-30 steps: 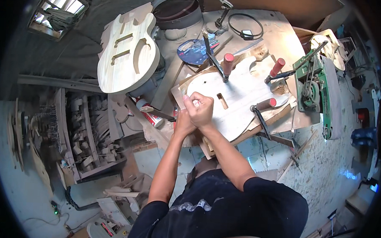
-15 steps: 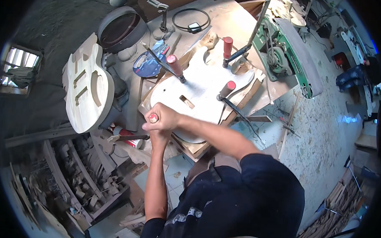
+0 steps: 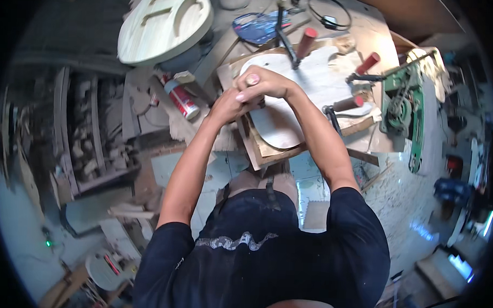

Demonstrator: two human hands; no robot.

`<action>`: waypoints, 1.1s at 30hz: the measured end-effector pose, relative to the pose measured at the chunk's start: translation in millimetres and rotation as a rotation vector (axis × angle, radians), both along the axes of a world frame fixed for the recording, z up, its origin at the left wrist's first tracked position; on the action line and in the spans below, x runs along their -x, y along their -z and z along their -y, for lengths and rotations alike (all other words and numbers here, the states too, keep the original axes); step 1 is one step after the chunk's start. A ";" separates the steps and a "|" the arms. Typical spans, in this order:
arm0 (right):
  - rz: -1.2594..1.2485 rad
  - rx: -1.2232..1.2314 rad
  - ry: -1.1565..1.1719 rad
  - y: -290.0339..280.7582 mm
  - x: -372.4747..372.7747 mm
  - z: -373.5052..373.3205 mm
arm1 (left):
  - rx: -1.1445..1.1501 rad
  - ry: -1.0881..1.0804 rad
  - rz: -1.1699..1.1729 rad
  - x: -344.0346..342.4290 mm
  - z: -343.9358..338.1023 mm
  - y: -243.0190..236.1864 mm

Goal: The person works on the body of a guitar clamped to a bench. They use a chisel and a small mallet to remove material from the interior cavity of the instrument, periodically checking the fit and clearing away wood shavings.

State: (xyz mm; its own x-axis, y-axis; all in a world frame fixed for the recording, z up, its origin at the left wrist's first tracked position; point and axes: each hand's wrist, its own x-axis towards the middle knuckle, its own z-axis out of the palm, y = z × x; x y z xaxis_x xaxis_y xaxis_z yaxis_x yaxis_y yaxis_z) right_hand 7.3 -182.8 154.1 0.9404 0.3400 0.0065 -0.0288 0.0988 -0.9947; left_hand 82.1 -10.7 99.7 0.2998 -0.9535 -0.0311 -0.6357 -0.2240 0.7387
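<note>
A pale, guitar-shaped wooden body lies on wooden boards at the bench corner. My right hand is closed around a clamp handle, whose reddish end shows above the fingers. Pressed against it from the left, my left hand is closed at the same handle, its fingers partly hidden. Three more clamps with red handles stand on the body: one at the far edge, one at the far right and one at the right side. Where the gripped clamp's lower end sits is hidden by my hands.
Another routed guitar body leans at the far left. A red-and-white bottle lies left of my hands. Beyond are a blue round object and a coiled black cable. A green belt sander stands right; a wood-filled rack stands left.
The view has swung, so the bench appears higher and farther right. Both hands stay on the clamp handle, while my left forearm now slants in from the lower left with the wrist turned.
</note>
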 end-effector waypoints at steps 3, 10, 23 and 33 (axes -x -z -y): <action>0.016 0.031 0.321 10.2 12.9 -25.3 | -0.014 -0.049 -0.016 5.7 -7.1 -4.1; 0.286 0.317 1.303 23.4 2.7 -84.4 | -0.050 -0.140 0.170 5.1 -10.1 23.2; -0.022 -0.029 0.398 5.5 12.1 -29.2 | 0.040 -0.064 0.100 7.5 -7.8 7.0; 0.222 0.253 1.260 16.5 6.8 -79.4 | -0.039 -0.068 0.149 8.0 -8.6 -6.5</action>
State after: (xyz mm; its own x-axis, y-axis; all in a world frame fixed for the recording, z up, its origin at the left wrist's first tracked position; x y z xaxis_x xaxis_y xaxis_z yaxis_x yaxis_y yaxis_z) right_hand 0.5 -103.4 137.6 0.5991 -0.7545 0.2678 0.1124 -0.2519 -0.9612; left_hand 74.2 -2.1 106.2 0.3674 -0.9299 -0.0183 -0.7201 -0.2968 0.6271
